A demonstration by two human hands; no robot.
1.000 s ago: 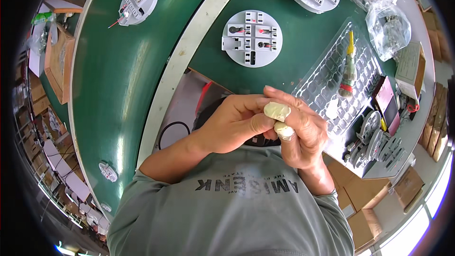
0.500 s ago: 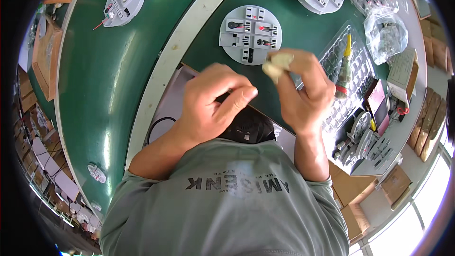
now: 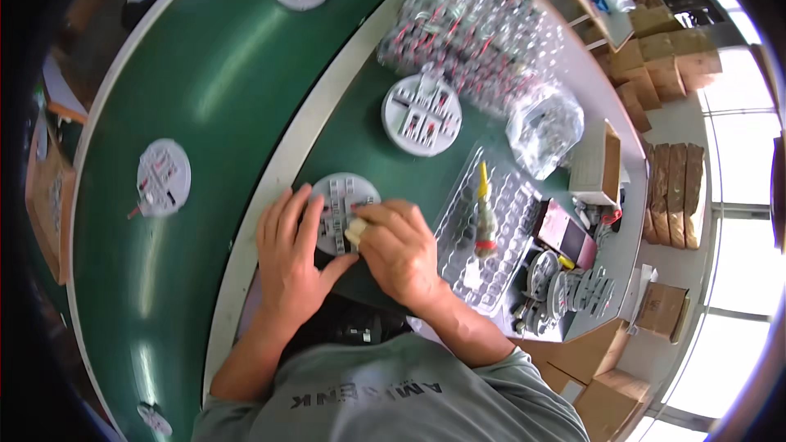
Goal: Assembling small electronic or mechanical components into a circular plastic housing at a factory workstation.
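Note:
A round light-grey plate (image 3: 337, 200) with raised slots and small fittings lies on the green bench in front of me. Around its lower left rim rests my left hand (image 3: 288, 266), fingers along the left side and thumb at the near edge. My right hand (image 3: 399, 252) is over the plate's right part, its fingers pinched down on it. Cream finger cots (image 3: 355, 232) cover fingertips of that hand. Whatever sits between those fingertips is hidden.
Beyond lies another round plate (image 3: 422, 115), near bubble-wrapped parts (image 3: 475, 33) and a clear bag (image 3: 544, 131). To the right, a yellow-tipped screwdriver (image 3: 485, 221) lies on a clear blister tray (image 3: 450, 233), with stacked discs (image 3: 565, 295) nearby. More plates (image 3: 164, 176) sit on the green belt (image 3: 221, 115).
Both hands have come forward from near my body onto the plate. The left hand has unfolded against its rim, and the right fingertips have come down on it. The view has shifted rightward.

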